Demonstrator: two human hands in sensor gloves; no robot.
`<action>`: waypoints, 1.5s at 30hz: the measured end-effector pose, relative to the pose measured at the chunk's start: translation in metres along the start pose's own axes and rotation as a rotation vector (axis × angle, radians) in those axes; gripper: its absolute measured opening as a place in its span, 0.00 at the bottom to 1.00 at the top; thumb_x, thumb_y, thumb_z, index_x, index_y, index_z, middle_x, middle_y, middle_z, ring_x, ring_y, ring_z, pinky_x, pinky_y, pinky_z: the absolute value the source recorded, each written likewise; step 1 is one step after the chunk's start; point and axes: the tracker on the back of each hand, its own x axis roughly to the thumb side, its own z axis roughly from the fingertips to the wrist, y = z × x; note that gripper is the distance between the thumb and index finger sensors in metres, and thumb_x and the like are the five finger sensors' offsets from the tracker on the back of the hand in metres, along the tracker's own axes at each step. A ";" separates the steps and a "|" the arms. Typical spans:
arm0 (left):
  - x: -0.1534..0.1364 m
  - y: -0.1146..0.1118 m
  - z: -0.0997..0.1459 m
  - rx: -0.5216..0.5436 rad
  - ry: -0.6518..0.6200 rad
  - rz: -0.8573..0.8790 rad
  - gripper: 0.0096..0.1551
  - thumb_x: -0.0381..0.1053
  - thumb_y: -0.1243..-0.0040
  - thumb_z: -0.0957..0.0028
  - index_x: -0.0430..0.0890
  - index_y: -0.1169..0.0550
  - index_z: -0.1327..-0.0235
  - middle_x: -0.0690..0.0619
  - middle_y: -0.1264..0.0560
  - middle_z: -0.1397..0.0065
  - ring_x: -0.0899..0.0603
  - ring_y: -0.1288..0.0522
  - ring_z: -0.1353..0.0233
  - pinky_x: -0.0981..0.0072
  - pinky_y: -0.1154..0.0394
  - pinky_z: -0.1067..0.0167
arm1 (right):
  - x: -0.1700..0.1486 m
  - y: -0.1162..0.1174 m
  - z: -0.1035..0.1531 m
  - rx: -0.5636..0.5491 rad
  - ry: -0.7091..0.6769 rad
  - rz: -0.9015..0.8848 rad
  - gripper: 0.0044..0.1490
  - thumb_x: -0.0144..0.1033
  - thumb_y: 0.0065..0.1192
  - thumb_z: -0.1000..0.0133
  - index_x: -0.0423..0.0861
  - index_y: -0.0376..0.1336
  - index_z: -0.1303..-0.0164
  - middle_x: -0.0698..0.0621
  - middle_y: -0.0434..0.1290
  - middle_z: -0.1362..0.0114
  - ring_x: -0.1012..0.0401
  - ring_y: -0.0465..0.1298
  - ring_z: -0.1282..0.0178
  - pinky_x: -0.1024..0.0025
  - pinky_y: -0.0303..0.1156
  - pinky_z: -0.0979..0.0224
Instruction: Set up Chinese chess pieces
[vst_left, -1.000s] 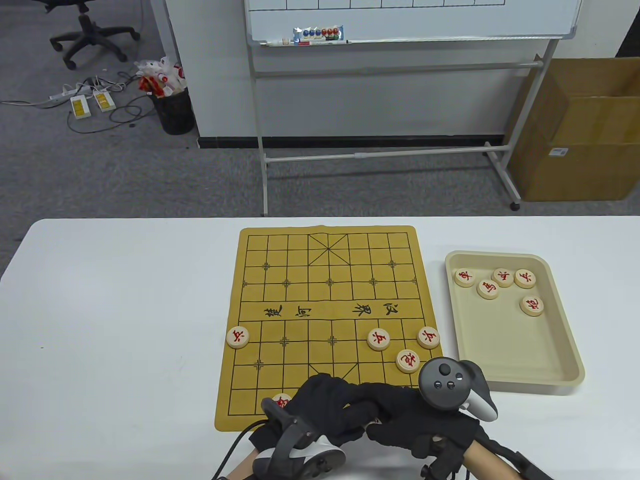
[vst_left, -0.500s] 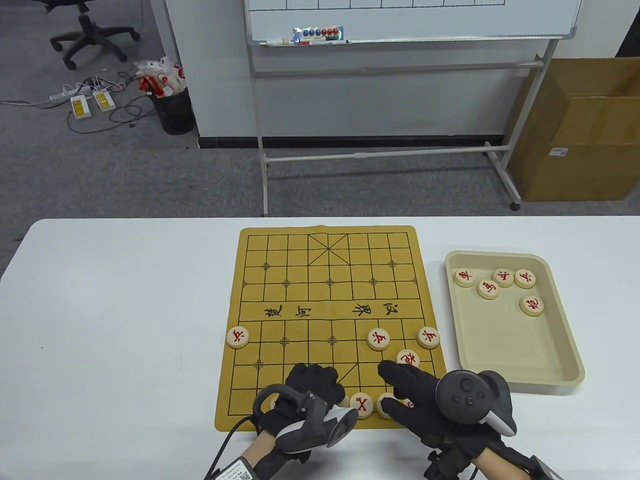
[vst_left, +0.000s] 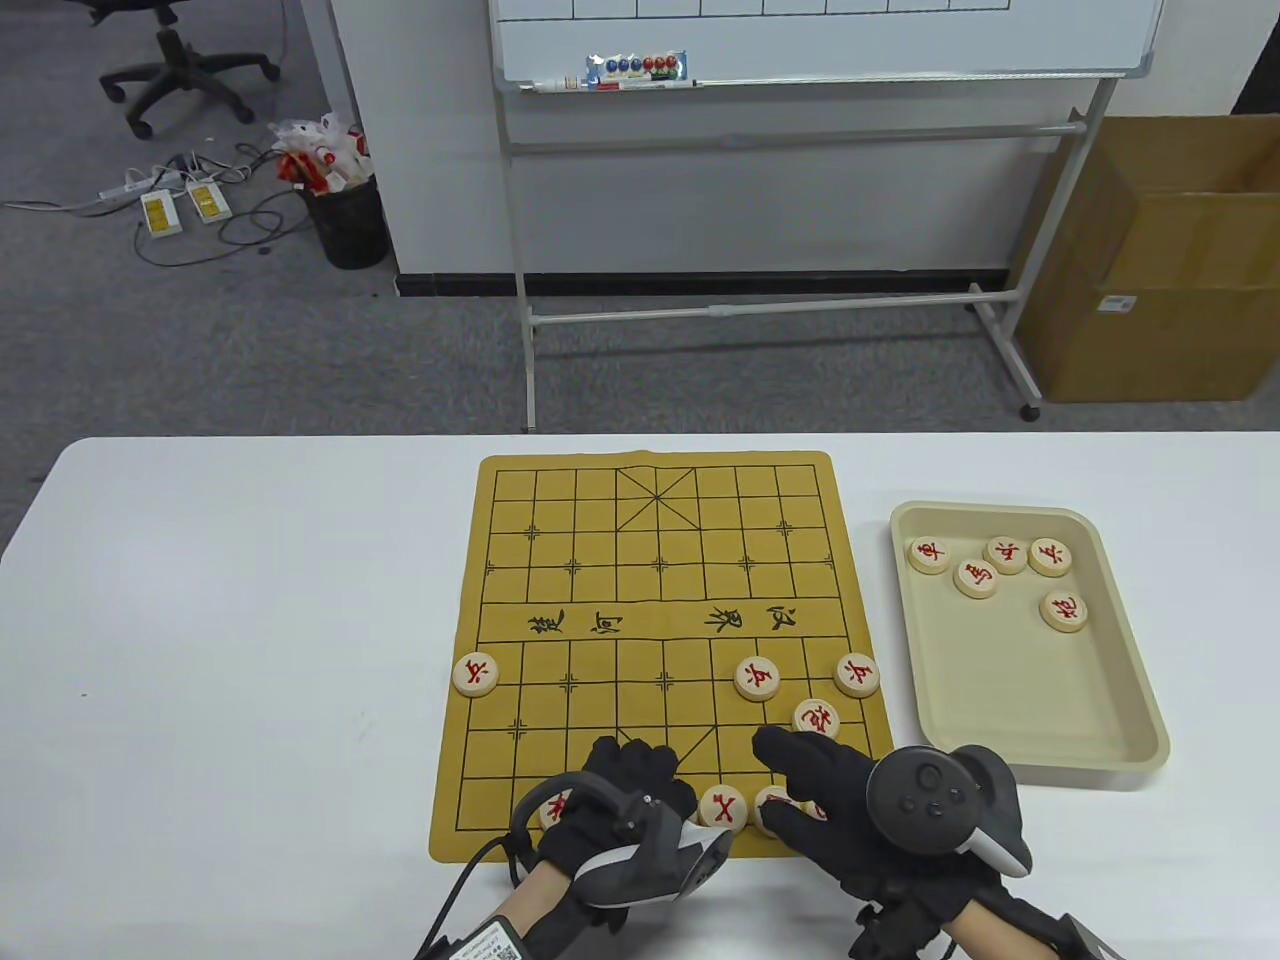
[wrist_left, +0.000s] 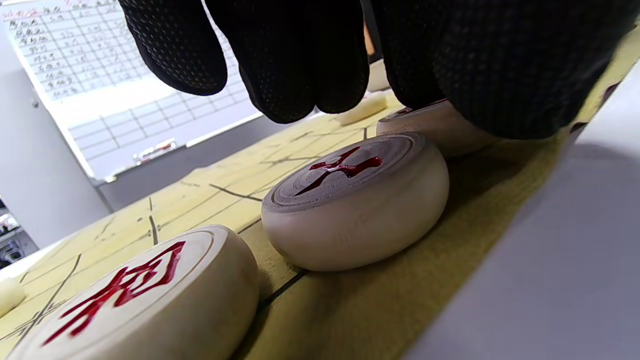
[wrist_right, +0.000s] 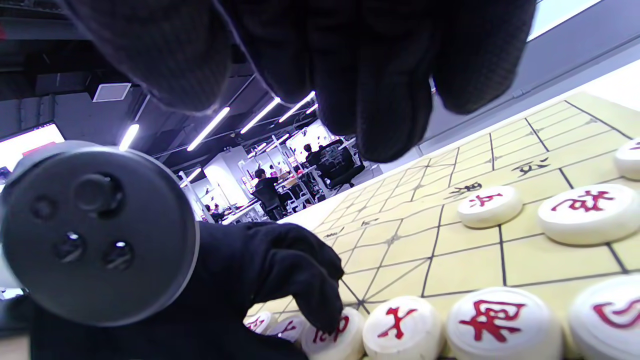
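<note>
The yellow chess board (vst_left: 600, 520) lies mid-table. Three red-marked pieces (vst_left: 476, 674) (vst_left: 758, 679) (vst_left: 858, 674) stand on one line, with another (vst_left: 817, 718) just nearer. More pieces (vst_left: 723, 807) stand in the front row, some hidden under my hands. My left hand (vst_left: 650, 775) rests over the front row; in the right wrist view one of its fingertips (wrist_right: 325, 315) touches a piece (wrist_right: 340, 340). My right hand (vst_left: 800, 775) hovers with spread fingers over the row's right part, and holds nothing. The left wrist view shows front-row pieces (wrist_left: 355, 200) close up.
A beige tray (vst_left: 1040, 690) stands right of the board with several loose pieces (vst_left: 975, 578) at its far end. The table's front edge runs just behind my wrists. A whiteboard stand and a cardboard box are on the floor beyond the table.
A second ago my hands overlapped over the front row. They have since moved apart, uncovering pieces in the front row. Over the last half second the left hand shifted slightly right.
</note>
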 end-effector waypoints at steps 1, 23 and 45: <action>-0.001 0.001 0.000 -0.007 0.001 0.010 0.31 0.64 0.32 0.69 0.66 0.24 0.47 0.58 0.27 0.26 0.49 0.24 0.26 0.45 0.27 0.27 | 0.000 0.000 0.000 0.002 0.002 0.001 0.46 0.50 0.65 0.47 0.39 0.60 0.22 0.36 0.72 0.25 0.44 0.81 0.36 0.41 0.70 0.28; -0.066 0.043 0.041 0.196 0.051 0.583 0.46 0.67 0.39 0.64 0.58 0.33 0.28 0.55 0.32 0.20 0.45 0.29 0.20 0.41 0.31 0.25 | 0.000 0.020 -0.005 0.039 0.009 0.129 0.49 0.51 0.65 0.48 0.42 0.57 0.18 0.38 0.62 0.16 0.40 0.67 0.20 0.37 0.60 0.21; -0.070 0.043 0.041 0.178 0.056 0.546 0.45 0.67 0.39 0.64 0.58 0.32 0.28 0.55 0.31 0.20 0.45 0.29 0.21 0.41 0.31 0.25 | -0.245 -0.110 -0.113 0.241 1.002 0.691 0.53 0.45 0.72 0.48 0.46 0.51 0.15 0.43 0.56 0.12 0.44 0.62 0.13 0.42 0.58 0.17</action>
